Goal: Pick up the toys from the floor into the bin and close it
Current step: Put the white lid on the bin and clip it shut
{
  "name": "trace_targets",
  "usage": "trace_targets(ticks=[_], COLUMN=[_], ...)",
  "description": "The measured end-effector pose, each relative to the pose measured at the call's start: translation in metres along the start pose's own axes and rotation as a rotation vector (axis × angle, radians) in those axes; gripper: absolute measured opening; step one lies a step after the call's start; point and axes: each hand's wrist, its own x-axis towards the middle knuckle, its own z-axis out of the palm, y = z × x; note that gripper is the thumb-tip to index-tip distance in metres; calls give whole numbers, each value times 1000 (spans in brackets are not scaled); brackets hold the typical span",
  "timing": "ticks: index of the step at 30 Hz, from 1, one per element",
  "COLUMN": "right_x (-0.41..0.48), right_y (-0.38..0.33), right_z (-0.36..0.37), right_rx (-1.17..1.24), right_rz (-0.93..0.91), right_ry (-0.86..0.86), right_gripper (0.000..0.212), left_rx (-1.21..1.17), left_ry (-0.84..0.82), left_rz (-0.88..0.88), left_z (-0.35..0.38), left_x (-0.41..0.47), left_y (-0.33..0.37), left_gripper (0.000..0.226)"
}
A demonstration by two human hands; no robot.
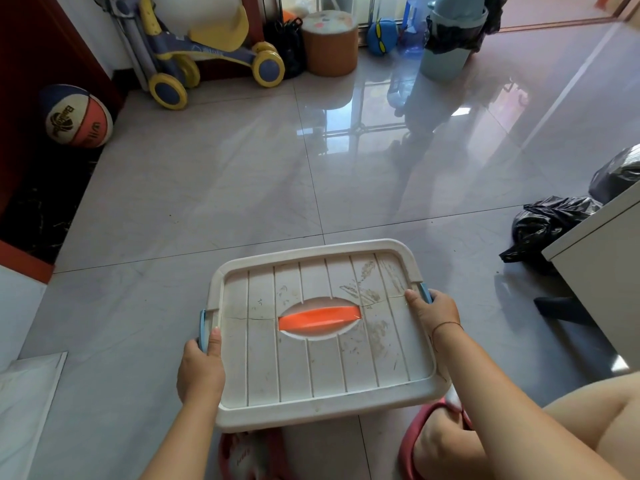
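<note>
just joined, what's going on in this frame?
A person crouches over a storage bin, seen from above so that only its white ribbed plastic lid shows, with a flat orange plastic handle in the middle. The left hand grips the blue side clip, and the right hand grips the matching blue clip, thumbs on the lid. Whether the clips are latched cannot be told. A striped basketball and a yellow-and-blue ride-on toy are by the far wall.
</note>
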Motion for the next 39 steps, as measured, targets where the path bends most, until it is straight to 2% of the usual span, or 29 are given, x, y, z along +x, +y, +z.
trace_targets(ticks=[2, 7, 12, 14, 19, 22, 24, 33, 35, 39], right_x=[-3, -8, -10, -11, -12, -10, -9, -13, -14, -18], right_y=[-1, 1, -1, -2, 0, 1, 0, -3, -4, -8], right_z=[1, 7, 8, 9, 9, 10, 11, 14, 14, 13], right_rx=[-57, -354, -411, -410, -424, -408, -396, -421, -417, -400], right_rz=[-37, -60, -52, -65, -82, -68, -59, -58, -52, -34], right_ry=[4, 61, 74, 74, 101, 93, 93, 119, 117, 101], right_gripper=[25, 46, 50, 49, 50, 51, 51, 52, 52, 53], left_rx=[45, 145, 125, 29, -482, -567, -553, -500, -416, -72], left_ry=[20, 56, 32, -35, -333, -417, -441, -242, -193, -111], left_rz=[24, 54, 43, 13, -93, -76, -64, -59, 1, 104], left_z=[1, 5, 2, 0, -18, -27, -28, -15, -11, -5], left_x=[-1, -4, -6, -2, 14, 25, 32, 25, 22, 11], left_y=[0, 3, 6, 5, 11, 16, 18, 21, 20, 22], left_gripper=[52, 51, 45, 46, 35, 57, 61, 48, 46, 49])
